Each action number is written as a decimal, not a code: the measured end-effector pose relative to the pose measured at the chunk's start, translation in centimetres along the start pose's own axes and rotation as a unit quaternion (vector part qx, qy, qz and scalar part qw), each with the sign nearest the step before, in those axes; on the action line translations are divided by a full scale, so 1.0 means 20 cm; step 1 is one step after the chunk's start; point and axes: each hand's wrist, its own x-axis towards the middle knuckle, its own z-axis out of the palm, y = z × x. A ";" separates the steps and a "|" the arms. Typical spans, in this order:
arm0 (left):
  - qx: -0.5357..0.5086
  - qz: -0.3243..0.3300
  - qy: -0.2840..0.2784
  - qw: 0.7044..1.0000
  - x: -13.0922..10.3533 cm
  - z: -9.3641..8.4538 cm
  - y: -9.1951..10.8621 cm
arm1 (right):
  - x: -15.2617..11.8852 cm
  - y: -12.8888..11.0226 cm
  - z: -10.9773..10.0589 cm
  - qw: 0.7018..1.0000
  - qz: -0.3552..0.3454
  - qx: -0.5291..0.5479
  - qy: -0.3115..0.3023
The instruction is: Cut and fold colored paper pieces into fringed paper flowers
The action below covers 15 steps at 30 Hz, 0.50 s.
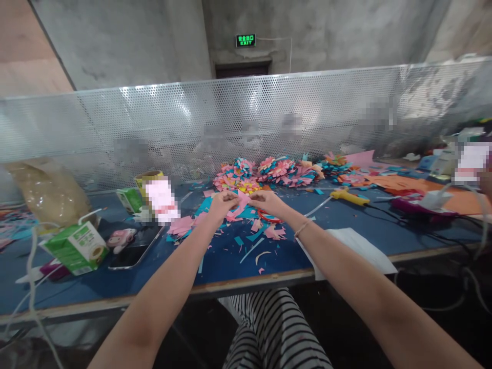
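Note:
Both of my arms reach forward over the blue table. My left hand [226, 201] is closed in a pinch on one side of a small piece of pink paper [243, 199]. From the other side my right hand [265, 201] pinches the same paper. Just beyond the hands lies a heap of pink, blue and yellow paper flowers [240, 177]. Blue and pink paper scraps [184, 225] are scattered beneath and beside my hands. Partly under my right wrist is a red ring-shaped item [269, 217] whose kind I cannot make out.
A yellow glue gun [350, 197] lies to the right, near orange paper sheets [407, 185] and a white sheet [357, 246]. Leftward are a green drink carton [77, 248], a phone [134, 251] and a plastic bag [57, 192]. A perforated metal panel [184, 133] borders the back.

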 end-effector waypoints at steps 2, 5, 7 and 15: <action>0.001 -0.001 -0.002 1.000 0.00 0.01 0.00 | 0.00 0.02 0.01 1.000 0.007 0.018 -0.013; -0.005 -0.009 0.000 1.000 -0.01 0.02 0.01 | 0.01 0.04 0.01 0.999 0.018 0.028 -0.010; -0.017 -0.025 -0.002 1.000 -0.01 0.02 0.01 | 0.01 0.04 0.01 1.000 0.018 0.017 -0.002; -0.072 -0.062 -0.044 0.995 -0.04 0.06 0.06 | 0.00 0.01 0.03 0.999 0.001 -0.043 0.028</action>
